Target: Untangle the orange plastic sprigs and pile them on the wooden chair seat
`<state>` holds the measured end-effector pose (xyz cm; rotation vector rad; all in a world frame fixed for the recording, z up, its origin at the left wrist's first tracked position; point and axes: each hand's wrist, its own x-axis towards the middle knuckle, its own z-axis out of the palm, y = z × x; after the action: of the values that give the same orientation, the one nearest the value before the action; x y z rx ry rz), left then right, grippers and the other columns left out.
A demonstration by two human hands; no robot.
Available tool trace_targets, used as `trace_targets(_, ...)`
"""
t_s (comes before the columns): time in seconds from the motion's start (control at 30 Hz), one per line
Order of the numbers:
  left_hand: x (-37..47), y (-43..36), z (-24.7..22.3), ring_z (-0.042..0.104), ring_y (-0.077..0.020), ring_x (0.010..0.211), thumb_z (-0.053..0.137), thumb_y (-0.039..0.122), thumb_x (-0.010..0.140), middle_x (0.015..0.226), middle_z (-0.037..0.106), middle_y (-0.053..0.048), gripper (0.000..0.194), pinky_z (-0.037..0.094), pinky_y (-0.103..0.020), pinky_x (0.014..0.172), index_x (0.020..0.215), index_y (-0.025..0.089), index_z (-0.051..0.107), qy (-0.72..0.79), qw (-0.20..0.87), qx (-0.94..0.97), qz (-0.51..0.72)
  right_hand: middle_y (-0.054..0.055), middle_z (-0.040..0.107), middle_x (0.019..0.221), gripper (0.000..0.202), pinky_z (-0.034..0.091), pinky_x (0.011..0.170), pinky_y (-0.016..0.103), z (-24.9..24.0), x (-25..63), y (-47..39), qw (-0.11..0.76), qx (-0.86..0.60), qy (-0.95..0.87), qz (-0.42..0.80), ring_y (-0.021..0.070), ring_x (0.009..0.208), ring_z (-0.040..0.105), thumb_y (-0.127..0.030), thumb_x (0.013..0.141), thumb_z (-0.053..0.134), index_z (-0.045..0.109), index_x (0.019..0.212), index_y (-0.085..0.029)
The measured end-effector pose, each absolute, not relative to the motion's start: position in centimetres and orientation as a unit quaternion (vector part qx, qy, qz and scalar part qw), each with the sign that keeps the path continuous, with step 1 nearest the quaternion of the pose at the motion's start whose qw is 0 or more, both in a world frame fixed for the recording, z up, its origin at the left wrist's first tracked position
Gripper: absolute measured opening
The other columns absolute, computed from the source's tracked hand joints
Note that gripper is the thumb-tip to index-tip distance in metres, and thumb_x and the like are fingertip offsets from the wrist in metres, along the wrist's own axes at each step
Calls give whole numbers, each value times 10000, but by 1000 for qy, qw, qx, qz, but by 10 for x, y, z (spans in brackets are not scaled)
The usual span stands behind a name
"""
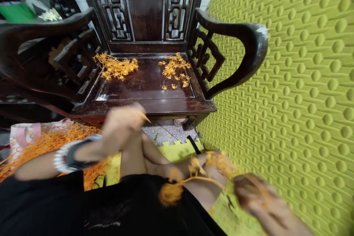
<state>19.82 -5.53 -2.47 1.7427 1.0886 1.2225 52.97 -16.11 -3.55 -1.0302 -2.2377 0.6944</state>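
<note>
- Dark carved wooden chair (145, 5) faces the person, textured yellow-green sheet (304, 88) along its right side.
- Seat (146, 81) carries orange things in two groups.
- Tangled orange bunch (118, 69): by the seat's left edge, toward the back left corner.
- Loose orange heads (172, 68): near the back right corner, a few strung forward along the right edge.
- Left hand (121, 120): just before the seat's front edge, left of its middle. Motion-blurred; fingers curled in, pressed together on a thin yellow piece (146, 117) whose tip pokes out.
- White bracelet (59, 158) and dark band (72, 155) on left wrist.
- Right hand (258, 195): low right, off the chair. Too blurred to tell whether fingers are spread or pinching.
- Branched orange stem (193, 166): runs from the right hand leftward over the legs, bright heads along it.
- Big orange heap (52, 147): behind left forearm, next to pink-and-white cloth (19, 136).
- Yellow foam mat (177, 151) under the legs, speckled floor (163, 129) beyond.
</note>
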Motion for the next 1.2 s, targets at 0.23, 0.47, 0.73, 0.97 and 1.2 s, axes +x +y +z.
trace_targets(0.23, 213, 41, -40, 502, -139, 700, 453, 347, 940, 752, 541, -2, 233, 406, -264, 682, 931, 174, 609, 444, 239, 808, 303, -3, 433, 484, 509, 309, 382, 264, -50, 555, -144, 381, -553, -715, 197, 102, 386, 395, -427, 997, 366, 485, 561, -193)
trace_targets(0.47, 291, 171, -88, 375, -341, 1335, 586, 58, 740, 1455, 359, -164, 661, 366, -472, 1058, 1379, 198, 496, 477, 159, 848, 167, -26, 387, 488, 537, 311, 451, 252, -48, 522, -111, 418, -542, -694, 224, 87, 414, 335, -483, 997, 352, 504, 578, -182)
trace_targets(0.73, 305, 110, -74, 532, -252, 1212, 508, 443, 910, 1255, 616, -125, 338, 387, -466, 1056, 1085, 183, 637, 236, 444, 777, 378, -18, 412, 513, 551, 283, 454, 256, -36, 511, -99, 447, -541, -672, 236, 84, 435, 320, -523, 979, 383, 503, 567, -178)
trace_targets(0.97, 306, -4, -72, 578, -189, 1057, 673, 449, 834, 1190, 609, -77, 451, 447, -335, 934, 1207, 216, 571, 94, 668, 717, 178, -16, 417, 540, 555, 246, 439, 263, -32, 488, -91, 454, -537, -651, 286, 90, 447, 317, -590, 943, 412, 529, 589, -179)
trace_targets(1.2, 275, -24, -52, 405, -95, 623, 454, 551, 930, 694, 468, 15, 437, 349, -226, 581, 784, 153, 560, 167, 634, 752, 69, -33, 307, 497, 579, 263, 462, 270, -14, 485, -116, 385, -534, -676, 332, 94, 441, 278, -550, 975, 360, 391, 522, -191)
